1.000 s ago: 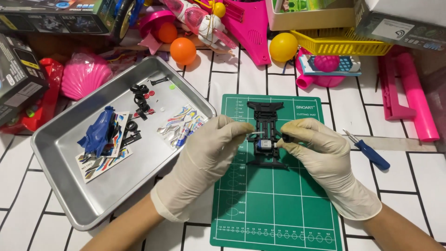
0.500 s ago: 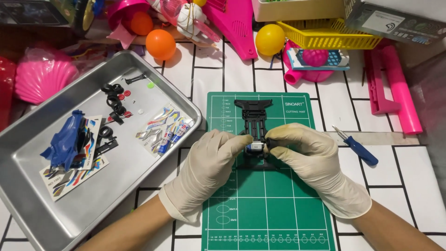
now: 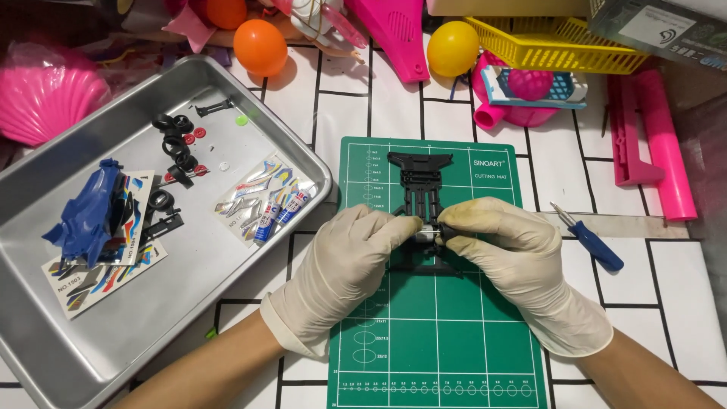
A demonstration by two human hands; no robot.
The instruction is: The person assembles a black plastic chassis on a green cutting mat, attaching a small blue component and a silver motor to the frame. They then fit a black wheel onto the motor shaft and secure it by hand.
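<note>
Both gloved hands, left hand [image 3: 344, 265] and right hand [image 3: 522, 261], pinch a small silver motor [image 3: 426, 232] into the black chassis [image 3: 421, 198], flat on the green mat [image 3: 435, 333] for steadiness.

Bare green cutting mat [image 3: 454, 333] lies open below the fingers [image 3: 401, 225]; a grey metal tray [image 3: 307, 163] blocks leftward, a blue-handled screwdriver [image 3: 591, 241] rightward.

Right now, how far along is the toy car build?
Early. Done: black chassis lies on the green cutting mat. In hand: left hand and right hand both pinch a small silver part at the chassis middle. Left: blue body shell, loose tyres and sticker sheets sit in the metal tray; screwdriver untouched.
</note>
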